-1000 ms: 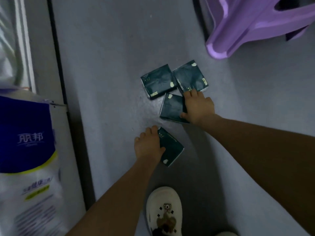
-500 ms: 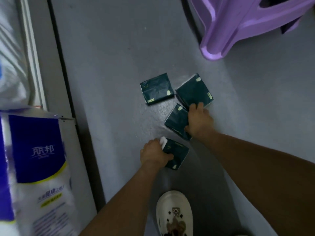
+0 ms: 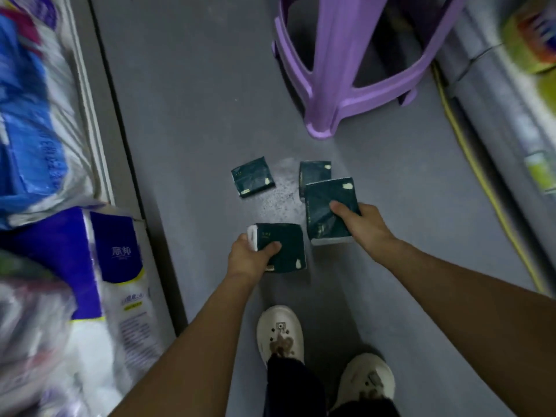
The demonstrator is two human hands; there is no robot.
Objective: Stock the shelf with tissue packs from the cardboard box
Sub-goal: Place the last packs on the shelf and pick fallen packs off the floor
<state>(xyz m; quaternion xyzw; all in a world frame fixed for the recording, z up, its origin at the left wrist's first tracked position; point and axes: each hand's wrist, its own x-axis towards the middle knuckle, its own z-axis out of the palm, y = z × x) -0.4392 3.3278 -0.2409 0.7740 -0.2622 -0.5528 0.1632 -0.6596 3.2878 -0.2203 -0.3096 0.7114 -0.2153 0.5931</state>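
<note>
Dark green tissue packs are shown over a grey floor (image 3: 186,121). One pack (image 3: 284,251) is grasped at its left edge by the left hand (image 3: 249,260), thumb on top — a second pack (image 3: 326,212) is gripped by the right hand (image 3: 359,225), fingers curled beneath. Two further packs (image 3: 252,180) (image 3: 314,171) lie flat on the floor, apart, near a purple stool (image 3: 331,94). Wrapped paper goods (image 3: 120,266) are shelved at left.

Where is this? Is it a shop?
Probably a shop aisle, yes. Big wrapped paper-roll packs crowd the low white shelf on the left, more goods line the right side, and small dark green tissue packs lie on the grey floor between.
</note>
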